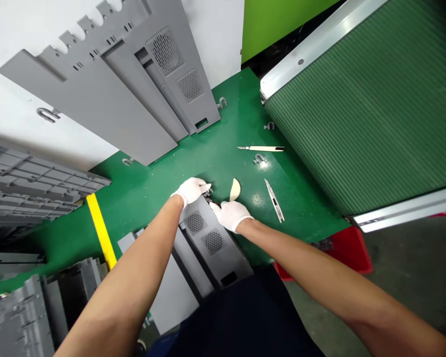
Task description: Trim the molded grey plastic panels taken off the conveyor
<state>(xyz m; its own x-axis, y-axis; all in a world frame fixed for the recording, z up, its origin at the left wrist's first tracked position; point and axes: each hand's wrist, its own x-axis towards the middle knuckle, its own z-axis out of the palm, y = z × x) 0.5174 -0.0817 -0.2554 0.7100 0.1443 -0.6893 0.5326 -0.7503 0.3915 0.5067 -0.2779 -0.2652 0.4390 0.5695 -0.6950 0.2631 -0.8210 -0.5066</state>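
Both my hands wear white gloves. My left hand (191, 191) grips the far end of a grey moulded plastic panel (208, 243) with vent grilles, and my right hand (230, 215) closes on the same end. A small dark object (209, 199) shows between the gloves, partly hidden, too small to name. Just beyond my right hand lies a cream curved scrap (235, 189). Two utility knives lie further right on the green tabletop (223, 148), one (274, 200) close to that scrap and one (260, 148) further away.
Several small grey U-shaped plastic scraps (259, 158) lie about the table. A large grey panel (134, 84) lies at the far side, and stacked grey panels (29, 183) stand at the left. A green ribbed board (360, 99) lies at the right, above a red bin (351, 253).
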